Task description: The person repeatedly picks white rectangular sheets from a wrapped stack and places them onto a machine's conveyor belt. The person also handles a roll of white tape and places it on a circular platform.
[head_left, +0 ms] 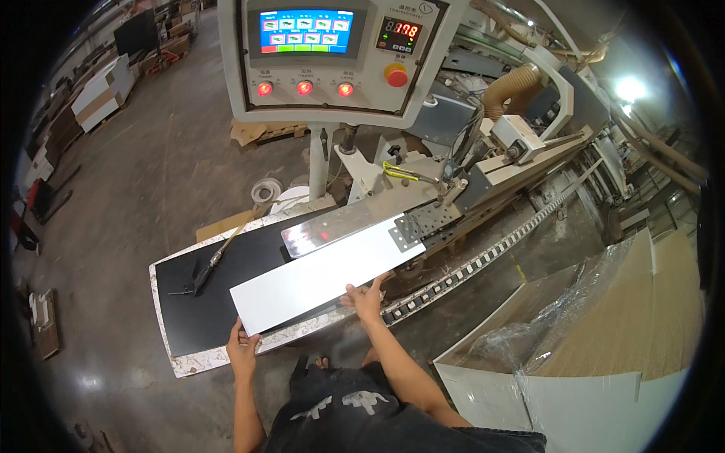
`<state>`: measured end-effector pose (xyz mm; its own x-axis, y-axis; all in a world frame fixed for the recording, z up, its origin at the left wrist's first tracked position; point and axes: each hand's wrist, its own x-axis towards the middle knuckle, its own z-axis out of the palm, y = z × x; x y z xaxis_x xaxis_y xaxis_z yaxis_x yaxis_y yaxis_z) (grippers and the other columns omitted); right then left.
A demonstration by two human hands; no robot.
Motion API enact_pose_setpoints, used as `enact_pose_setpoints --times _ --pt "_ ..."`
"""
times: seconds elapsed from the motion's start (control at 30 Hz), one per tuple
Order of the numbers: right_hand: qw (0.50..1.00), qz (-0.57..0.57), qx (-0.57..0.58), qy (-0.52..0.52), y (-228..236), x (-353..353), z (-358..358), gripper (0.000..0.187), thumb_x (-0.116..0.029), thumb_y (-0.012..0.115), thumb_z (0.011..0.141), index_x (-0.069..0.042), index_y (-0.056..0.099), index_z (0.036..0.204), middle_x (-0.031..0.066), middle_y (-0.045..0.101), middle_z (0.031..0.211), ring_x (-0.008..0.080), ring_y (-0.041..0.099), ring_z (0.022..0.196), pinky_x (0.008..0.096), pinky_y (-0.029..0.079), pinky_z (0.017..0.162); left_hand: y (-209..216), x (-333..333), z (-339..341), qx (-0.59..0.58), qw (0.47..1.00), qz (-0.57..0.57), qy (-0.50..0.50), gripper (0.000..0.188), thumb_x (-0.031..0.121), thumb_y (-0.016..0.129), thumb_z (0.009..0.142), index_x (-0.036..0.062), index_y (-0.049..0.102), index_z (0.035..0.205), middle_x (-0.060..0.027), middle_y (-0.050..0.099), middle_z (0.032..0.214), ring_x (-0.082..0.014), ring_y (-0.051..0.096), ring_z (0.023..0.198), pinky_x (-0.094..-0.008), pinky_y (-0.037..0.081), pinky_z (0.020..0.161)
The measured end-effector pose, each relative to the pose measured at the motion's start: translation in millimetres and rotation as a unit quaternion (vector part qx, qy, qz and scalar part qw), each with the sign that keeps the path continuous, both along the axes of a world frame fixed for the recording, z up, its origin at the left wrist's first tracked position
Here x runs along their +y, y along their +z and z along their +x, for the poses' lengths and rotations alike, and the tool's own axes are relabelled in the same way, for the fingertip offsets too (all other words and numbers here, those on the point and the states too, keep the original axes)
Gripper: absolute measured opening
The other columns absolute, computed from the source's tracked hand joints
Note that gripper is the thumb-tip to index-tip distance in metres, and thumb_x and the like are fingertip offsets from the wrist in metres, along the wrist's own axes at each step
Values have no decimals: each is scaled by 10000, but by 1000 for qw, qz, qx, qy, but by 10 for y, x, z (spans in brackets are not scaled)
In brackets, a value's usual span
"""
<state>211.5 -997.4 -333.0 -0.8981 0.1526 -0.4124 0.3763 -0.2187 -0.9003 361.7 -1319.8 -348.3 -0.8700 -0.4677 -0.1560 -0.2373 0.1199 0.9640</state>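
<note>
Panel (325,275), white, long, lies slantwise on the dark surface (189,309), far end at the machine's perforated plate (415,225). Pliers (202,273) lie on the surface left of it, well apart. Left hand (242,349) pinches the near corner, fingers curled under. Right hand (366,297) presses the long edge, fingers spread. Control box (332,53) above: blue screen, red lamps, yellow-ringed red button. Plastic-wrapped stack (596,340) at right.

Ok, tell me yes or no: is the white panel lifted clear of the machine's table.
No. The white panel lies flat on the black table top, with the left hand at its near corner and the right hand on its long edge.
</note>
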Motion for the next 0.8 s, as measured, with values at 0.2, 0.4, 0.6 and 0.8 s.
enact_pose_setpoints --times 0.2,0.4,0.6,0.8 --pt "999 -43 -7 -18 13 159 -101 1204 18 667 999 -216 -353 1594 140 656 881 222 710 701 378 646 667 61 269 -71 -6 999 -35 17 580 -40 774 902 -47 574 1447 25 567 867 -71 501 761 -207 443 712" --pt "999 -34 -39 -12 142 688 -401 1204 35 655 992 -177 -374 1581 132 644 893 222 714 716 367 639 685 67 836 -340 -1 998 -48 39 555 -103 737 902 -45 593 1435 61 445 866 -58 397 729 -200 378 659" --pt "999 -27 -13 -28 136 1318 -748 1202 47 667 973 -144 -346 1591 133 658 858 215 710 696 378 661 660 73 1477 -676 3 995 -95 35 565 -64 787 874 -51 620 1413 52 490 873 -65 410 722 -222 393 638" --pt "999 -23 -21 -16 77 1890 -1034 1195 47 649 986 -189 -353 1593 137 657 878 222 699 718 402 666 687 312 2044 -955 -7 947 -321 24 507 139 858 841 44 720 1319 -56 651 724 -174 566 607 -325 464 602"
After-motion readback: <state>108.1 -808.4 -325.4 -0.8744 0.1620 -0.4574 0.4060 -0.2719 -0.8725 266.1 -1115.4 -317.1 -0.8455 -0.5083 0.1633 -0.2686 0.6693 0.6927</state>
